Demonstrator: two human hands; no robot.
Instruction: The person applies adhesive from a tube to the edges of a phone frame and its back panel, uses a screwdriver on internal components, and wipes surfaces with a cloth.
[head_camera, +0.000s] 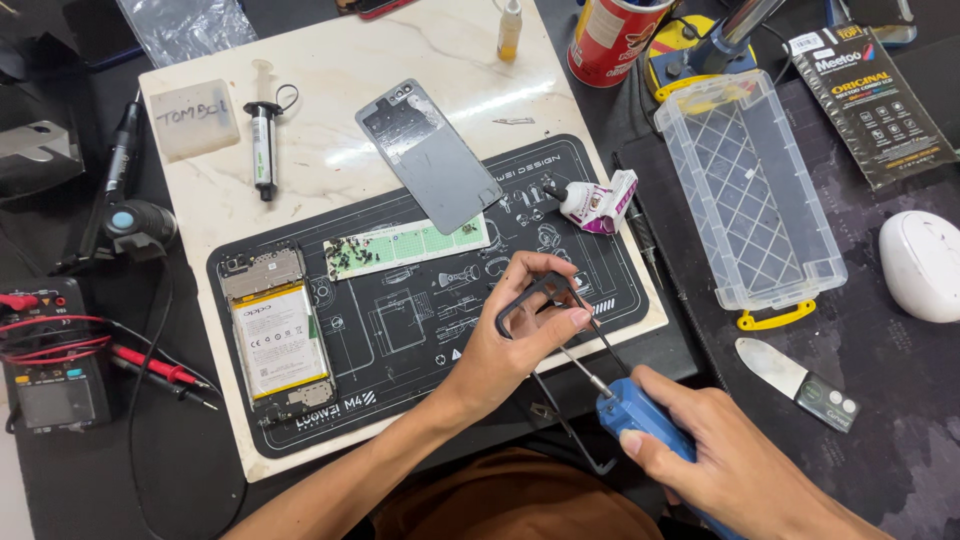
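A dark workbench (900, 400) carries a marble slab (330, 60), clear plastic box (748, 190) and multimeter (50, 365).

Bench layout, seen from above

The work mat (420, 330) lies on the slab (340, 90); on the mat, the opened phone (277, 335) sits left, the screw tray (405, 246) behind centre, the back cover (428, 155) overlapping its far edge (partly on the slab). The clear box (745, 190) lies right, the multimeter (50, 360) left.

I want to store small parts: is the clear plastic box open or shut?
Open: the clear plastic box has no lid on it, and its ribbed bottom shows empty.
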